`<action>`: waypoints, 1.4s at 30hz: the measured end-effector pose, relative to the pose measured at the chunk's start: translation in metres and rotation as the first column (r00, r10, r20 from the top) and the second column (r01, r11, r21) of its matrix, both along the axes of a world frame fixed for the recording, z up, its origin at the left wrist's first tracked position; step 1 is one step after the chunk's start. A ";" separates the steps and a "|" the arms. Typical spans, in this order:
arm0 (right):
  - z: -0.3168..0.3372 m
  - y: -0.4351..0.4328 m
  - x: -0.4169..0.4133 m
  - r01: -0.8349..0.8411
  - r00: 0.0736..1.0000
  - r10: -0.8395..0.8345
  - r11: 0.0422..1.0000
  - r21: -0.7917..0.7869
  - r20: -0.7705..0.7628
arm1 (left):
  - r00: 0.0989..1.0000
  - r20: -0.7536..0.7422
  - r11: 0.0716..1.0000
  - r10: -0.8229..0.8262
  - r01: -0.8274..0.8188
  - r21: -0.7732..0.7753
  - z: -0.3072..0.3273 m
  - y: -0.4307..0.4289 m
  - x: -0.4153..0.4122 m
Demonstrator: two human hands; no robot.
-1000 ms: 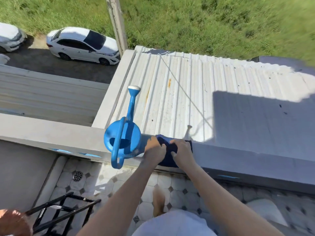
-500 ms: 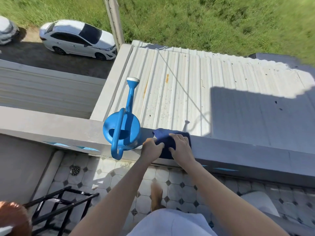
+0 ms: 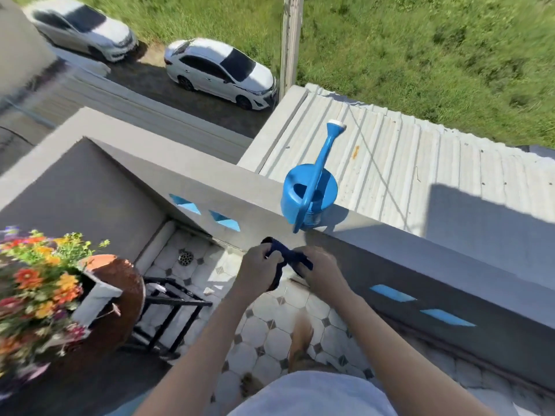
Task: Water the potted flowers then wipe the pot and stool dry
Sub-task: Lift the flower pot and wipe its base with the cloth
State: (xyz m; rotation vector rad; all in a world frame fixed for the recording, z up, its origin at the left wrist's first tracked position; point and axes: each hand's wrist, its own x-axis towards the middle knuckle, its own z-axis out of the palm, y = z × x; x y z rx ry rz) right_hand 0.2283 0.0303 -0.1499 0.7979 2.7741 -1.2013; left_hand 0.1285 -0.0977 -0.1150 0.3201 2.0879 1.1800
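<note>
Head view: balcony seen from above.
Flowers: far left, in the brown pot, well left of both hands.
Left hand: closed on the dark cloth, nearer the pot.
Right hand: gripping the cloth's other end.
Watering can: on the ledge beyond the hands.

No readable writing anywhere.
I see no legible label, brand, number or sign on anything around me.
</note>
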 end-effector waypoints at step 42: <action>-0.050 -0.282 -0.329 0.314 0.925 -0.024 0.611 -0.727 0.379 | -0.126 0.468 -0.028 0.875 -0.977 -0.211 -0.111 -0.275 -0.186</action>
